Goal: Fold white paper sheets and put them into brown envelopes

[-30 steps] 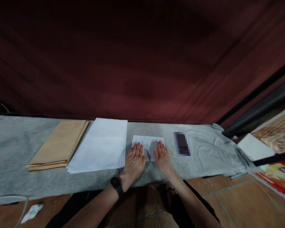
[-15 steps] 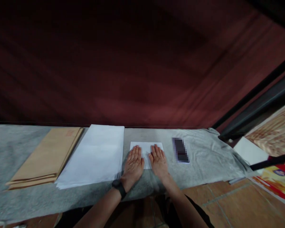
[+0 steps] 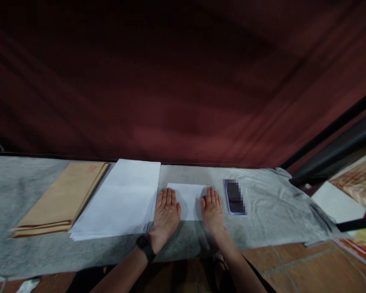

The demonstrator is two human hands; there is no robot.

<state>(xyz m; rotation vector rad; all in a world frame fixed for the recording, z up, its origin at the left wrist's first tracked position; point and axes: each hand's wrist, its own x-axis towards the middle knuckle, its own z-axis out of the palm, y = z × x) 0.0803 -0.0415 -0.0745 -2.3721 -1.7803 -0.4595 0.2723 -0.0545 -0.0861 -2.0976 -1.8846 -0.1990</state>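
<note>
A dark red curtain hangs behind the grey cloth. Right of the paper stack lies 1 small sheet. The left hand and right hand have spread to its 2 side edges, fingers straight, gripping nothing; pressing seems to have worked outward.

Left hand, right hand at edges of 1 paper (phone nearby)

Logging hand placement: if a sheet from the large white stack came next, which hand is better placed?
Likely the left hand: it lies close beside the large white stack, while the right hand is farther off, at the right edge of the small white paper.
</note>
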